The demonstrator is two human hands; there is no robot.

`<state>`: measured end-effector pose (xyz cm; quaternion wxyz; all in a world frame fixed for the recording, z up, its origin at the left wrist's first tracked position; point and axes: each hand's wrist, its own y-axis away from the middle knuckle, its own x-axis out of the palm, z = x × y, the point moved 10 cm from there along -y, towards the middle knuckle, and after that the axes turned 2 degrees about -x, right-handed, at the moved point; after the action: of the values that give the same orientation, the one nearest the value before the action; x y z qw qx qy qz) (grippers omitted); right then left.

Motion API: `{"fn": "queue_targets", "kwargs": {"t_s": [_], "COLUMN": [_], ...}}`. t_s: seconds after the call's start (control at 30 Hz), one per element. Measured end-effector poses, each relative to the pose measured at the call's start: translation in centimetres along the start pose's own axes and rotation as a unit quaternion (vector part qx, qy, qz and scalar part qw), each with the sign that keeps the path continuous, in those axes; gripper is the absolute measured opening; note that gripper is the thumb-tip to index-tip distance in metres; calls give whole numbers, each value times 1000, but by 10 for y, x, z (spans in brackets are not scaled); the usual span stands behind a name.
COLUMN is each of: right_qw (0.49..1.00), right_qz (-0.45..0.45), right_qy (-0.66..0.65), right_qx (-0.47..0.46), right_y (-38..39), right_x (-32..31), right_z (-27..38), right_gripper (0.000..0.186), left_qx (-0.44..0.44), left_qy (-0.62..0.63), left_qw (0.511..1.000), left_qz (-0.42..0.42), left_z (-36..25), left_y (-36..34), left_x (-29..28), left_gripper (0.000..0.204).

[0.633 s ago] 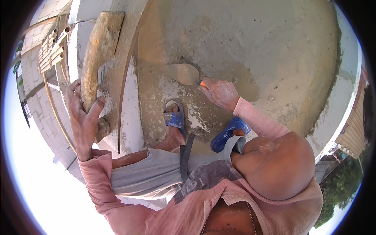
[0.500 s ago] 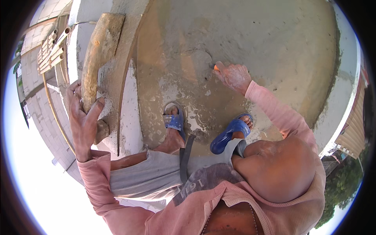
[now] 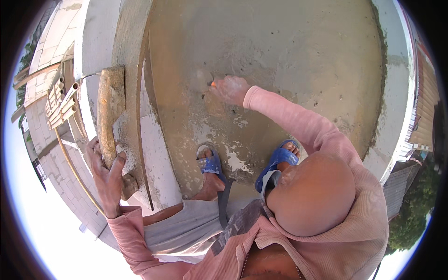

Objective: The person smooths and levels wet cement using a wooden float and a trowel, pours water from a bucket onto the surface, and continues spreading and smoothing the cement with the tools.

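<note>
My left hand [image 3: 106,179] is closed around the curved wooden handle [image 3: 108,116] of a long wooden float. The float's board [image 3: 129,53] is tilted on edge at the left, its face coated with grey mortar. Out over the wet cement surface [image 3: 303,51], my right hand [image 3: 229,89] is wrapped round an orange-handled tool, apparently a trowel. Only the tip of its orange handle [image 3: 213,84] shows clearly. The tool's blade blends into the cement, so its outline is hard to make out.
My feet in blue slides [image 3: 210,163] stand on the wet, puddled cement. A pale block wall [image 3: 394,70] borders it on the right. Beyond the left edge are bamboo poles [image 3: 70,102] and a block wall [image 3: 60,172].
My right hand has moved left across the cement with the orange-handled trowel. My left hand and the float sit lower in the picture, and the whole view has shifted somewhat.
</note>
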<state>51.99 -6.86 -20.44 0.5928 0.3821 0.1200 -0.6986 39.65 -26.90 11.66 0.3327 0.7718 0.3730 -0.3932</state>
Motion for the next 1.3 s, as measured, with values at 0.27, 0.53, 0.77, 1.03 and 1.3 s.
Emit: {"fn": "queue_targets", "kwargs": {"t_s": [0.27,0.53,0.77,1.03,1.3], "right_qw": [992,901,963,985,856], "right_qz": [-114,-303,-224,-122,-325], "right_qy": [48,110,-82,-65,12], "right_qx": [-14,290,128,104,402], "right_y": [17,25,-63,-125,52], "right_x": [-43,-273,-173,-104,-273], "right_z": [-13,-303,-183,-98,-355], "right_gripper": [23,46,46,37,37], "left_qx": [13,40,-18,-41,7], "left_qy": [20,-34,-27,38,5], "left_qw": [999,998,999,998,1000], "left_qz": [26,36,-3,-25,6], "left_z": [-6,-9,16,9,-10], "left_y": [-5,-17,-13,-8,-15], "left_x": [11,15,-2,1,11], "left_gripper": [49,51,55,48,48]}}
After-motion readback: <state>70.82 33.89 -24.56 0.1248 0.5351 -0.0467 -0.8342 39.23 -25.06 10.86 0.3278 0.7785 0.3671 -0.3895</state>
